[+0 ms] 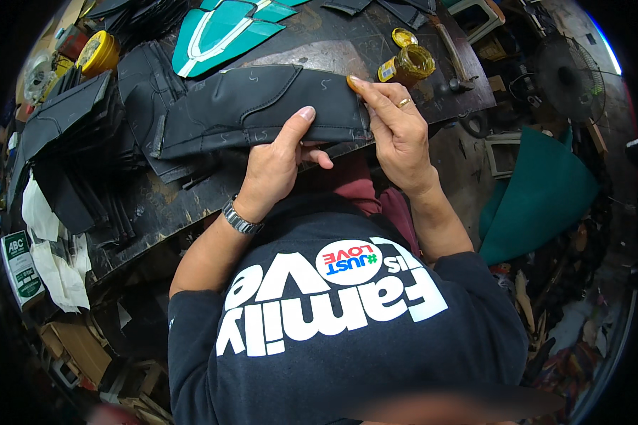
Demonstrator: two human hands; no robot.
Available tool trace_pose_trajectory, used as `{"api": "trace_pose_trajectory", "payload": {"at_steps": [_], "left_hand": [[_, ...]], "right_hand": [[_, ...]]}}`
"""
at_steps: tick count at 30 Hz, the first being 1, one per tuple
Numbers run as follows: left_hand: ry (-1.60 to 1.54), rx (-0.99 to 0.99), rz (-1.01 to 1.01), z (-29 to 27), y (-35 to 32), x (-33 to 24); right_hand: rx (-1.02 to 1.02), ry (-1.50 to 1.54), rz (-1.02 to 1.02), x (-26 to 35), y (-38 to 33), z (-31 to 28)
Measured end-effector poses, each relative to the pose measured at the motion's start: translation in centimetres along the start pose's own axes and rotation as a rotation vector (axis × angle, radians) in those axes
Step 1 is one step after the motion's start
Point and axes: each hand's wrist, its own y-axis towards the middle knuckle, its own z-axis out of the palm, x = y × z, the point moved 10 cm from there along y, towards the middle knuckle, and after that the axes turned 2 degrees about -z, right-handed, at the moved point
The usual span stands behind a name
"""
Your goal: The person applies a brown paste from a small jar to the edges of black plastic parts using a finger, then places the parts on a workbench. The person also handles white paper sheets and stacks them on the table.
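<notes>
A long black stitched panel (276,95), leather-like and with pale chalk marks, is held up across the near edge of the table. My left hand (280,152) grips its lower edge, thumb lying on the front face and fingers behind. At the panel's right end my right hand (397,127) has its fingers closed on the edge; an amber-coloured patch covers one fingertip by the top corner. Just beyond that hand stands an open glass jar (412,65) of amber, glue-like paste. Its yellow lid (404,37) lies behind it.
Stacks of similar black pieces (67,120) crowd the table's left side. A green panel with white strips (223,39) lies at the back. Toward the right edge is a hammer (457,60). A fan (567,78) and a green sheet (539,198) stand off to the right.
</notes>
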Motion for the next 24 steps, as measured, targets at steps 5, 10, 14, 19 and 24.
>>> {"api": "trace_pose_trajectory", "payload": {"at_steps": [5,10,14,19,24], "left_hand": [[-0.004,-0.008,-0.011,-0.3,0.18,0.19],[-0.035,0.008,0.011,-0.16,0.37,0.03],[-0.065,0.028,0.023,0.03,0.34,-0.12],[-0.039,-0.007,0.009,-0.21,0.24,-0.22],[-0.077,-0.033,0.028,-0.22,0.24,-0.62]], "right_hand": [[-0.01,0.056,0.03,-0.29,-0.04,0.18],[-0.01,0.082,0.057,-0.5,-0.05,0.23],[-0.021,0.098,0.058,-0.45,0.1,0.3],[-0.005,0.055,0.042,-0.19,0.0,0.29],[0.011,-0.032,0.002,0.33,-0.59,-0.04]]}}
